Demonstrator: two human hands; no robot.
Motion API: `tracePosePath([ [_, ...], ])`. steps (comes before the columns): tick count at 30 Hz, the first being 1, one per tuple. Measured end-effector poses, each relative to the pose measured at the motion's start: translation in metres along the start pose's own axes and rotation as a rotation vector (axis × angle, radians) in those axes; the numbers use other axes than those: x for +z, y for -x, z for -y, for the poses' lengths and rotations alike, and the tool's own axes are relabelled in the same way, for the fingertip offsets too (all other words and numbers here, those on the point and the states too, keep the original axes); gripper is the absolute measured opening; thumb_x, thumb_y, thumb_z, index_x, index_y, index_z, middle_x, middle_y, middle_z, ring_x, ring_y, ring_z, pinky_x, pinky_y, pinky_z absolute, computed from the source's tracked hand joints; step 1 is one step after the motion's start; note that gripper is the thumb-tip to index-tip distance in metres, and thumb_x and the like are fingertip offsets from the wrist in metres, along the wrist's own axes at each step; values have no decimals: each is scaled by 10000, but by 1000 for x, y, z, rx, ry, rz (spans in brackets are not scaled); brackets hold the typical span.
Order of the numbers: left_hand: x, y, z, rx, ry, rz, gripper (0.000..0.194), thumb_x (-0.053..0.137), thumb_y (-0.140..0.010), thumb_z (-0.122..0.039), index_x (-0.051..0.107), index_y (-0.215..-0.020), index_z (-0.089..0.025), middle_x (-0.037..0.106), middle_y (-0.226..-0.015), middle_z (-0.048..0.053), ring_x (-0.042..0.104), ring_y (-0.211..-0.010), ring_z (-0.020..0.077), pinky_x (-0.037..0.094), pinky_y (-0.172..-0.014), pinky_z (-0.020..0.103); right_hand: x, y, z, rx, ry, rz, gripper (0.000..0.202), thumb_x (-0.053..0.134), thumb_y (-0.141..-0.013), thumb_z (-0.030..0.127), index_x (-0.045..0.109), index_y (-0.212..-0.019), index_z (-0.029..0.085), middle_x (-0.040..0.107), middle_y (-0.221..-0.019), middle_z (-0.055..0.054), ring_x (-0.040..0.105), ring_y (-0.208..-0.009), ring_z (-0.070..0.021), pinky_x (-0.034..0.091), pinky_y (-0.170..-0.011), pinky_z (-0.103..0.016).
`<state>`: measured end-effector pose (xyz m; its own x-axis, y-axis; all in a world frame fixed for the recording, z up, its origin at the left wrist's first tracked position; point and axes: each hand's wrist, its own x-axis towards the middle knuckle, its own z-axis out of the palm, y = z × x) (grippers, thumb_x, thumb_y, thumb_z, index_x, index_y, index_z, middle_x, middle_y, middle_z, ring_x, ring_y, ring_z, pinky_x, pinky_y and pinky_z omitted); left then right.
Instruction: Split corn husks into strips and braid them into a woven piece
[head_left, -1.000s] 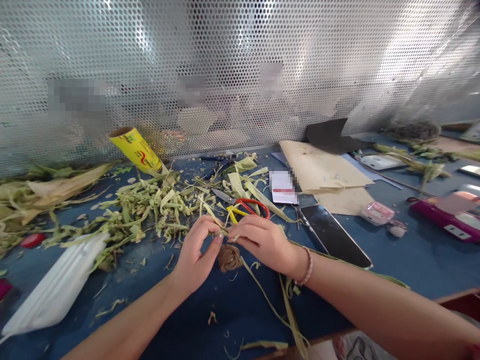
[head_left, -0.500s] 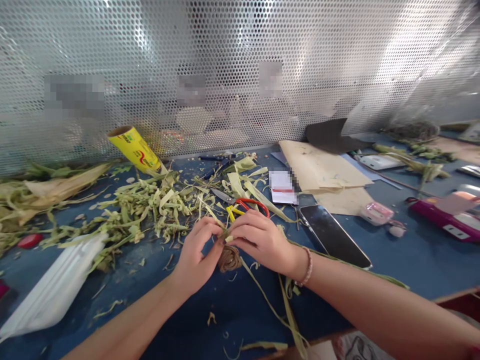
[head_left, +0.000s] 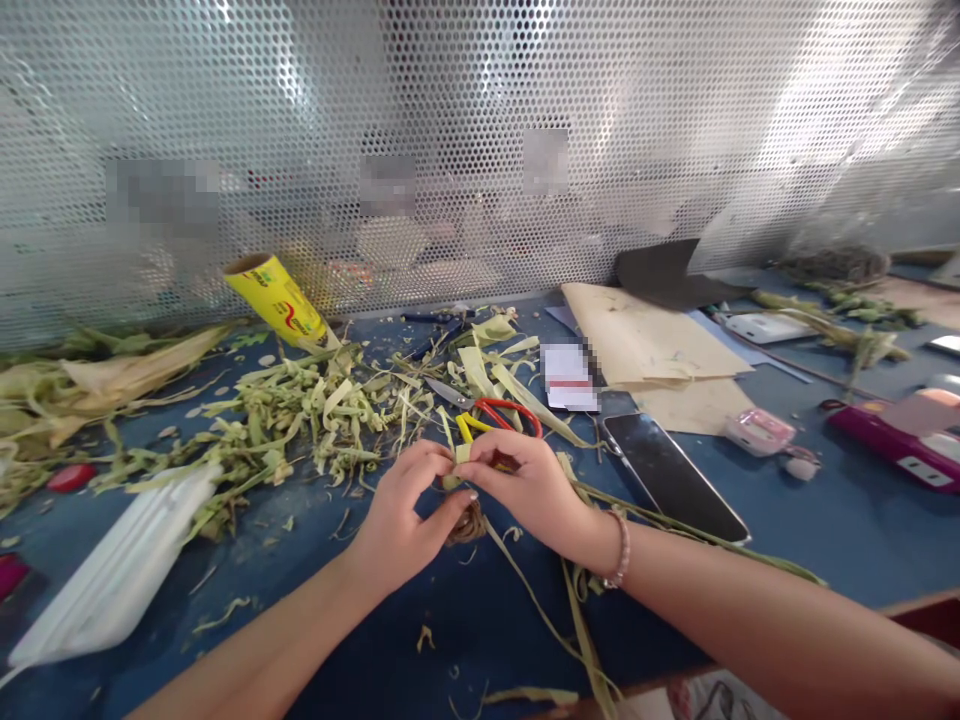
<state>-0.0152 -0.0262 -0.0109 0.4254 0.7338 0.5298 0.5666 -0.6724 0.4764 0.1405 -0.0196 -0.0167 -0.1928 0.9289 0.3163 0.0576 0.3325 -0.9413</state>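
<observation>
A narrow pale-green leaf strip (head_left: 463, 455) is folded between my hands, above the blue tabletop. My left hand (head_left: 401, 510) is closed on its left side with the fingertips, while the thumb stretches across toward the right. From the other side my right hand (head_left: 536, 490) pinches the strip between thumb and forefinger. Below the fingertips lies a coil of brown twine (head_left: 469, 525), partly covered by my left thumb. Just beyond my hands are scissors with red handles (head_left: 514, 405) and a yellow-handled tool (head_left: 466, 428), partly hidden by my right hand.
Curled leaf scraps (head_left: 322, 410) are heaped at left, beside a yellow tube (head_left: 277, 300) and a white packet (head_left: 120, 570). A phone (head_left: 671, 475), brown paper (head_left: 652, 340) and a purple device (head_left: 896, 440) lie at right. A perforated metal screen (head_left: 465, 90) stands behind.
My left thumb has moved right and over the twine coil. My right fingers have shifted their pinch, and more of the folded strip shows between my hands. The view has shifted slightly.
</observation>
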Motion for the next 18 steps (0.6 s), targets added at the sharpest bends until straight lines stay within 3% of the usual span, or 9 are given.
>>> tracePosePath([
  [3, 1, 1, 1, -1, -21, 23, 98, 489, -795, -172, 461, -702, -184, 535, -738, 15, 525, -708, 107, 443, -653, 224, 3, 1, 2, 105, -145, 27, 189, 624, -701, 332, 551, -632, 172, 559, -585, 20, 510, -545, -86, 428, -526, -214],
  [11, 2, 1, 0, 28, 5, 21, 136, 447, -805, -130, 445, -680, -184, 541, -739, 12, 521, -687, 94, 434, -635, 208, 1, 3, 6, 125, -238, 42, 210, 651, -675, 341, 532, -632, 173, 513, -561, 32, 474, -527, -78, 410, -517, -210],
  [15, 1, 1, 0, -1, -4, 37, 149, 442, -803, -131, 443, -663, -182, 525, -715, 1, 511, -676, 91, 425, -634, 205, 1, 4, 7, 63, -129, 67, 153, 560, -753, 300, 525, -672, 175, 510, -622, 18, 484, -574, -85, 415, -555, -220],
  [18, 0, 0, 0, -84, 4, -17, 182, 428, -811, -161, 427, -631, -181, 470, -637, -15, 467, -614, 93, 405, -602, 215, -1, 2, 3, -5, 22, 53, 123, 486, -801, 267, 534, -734, 177, 516, -703, -2, 490, -650, -96, 411, -597, -227],
])
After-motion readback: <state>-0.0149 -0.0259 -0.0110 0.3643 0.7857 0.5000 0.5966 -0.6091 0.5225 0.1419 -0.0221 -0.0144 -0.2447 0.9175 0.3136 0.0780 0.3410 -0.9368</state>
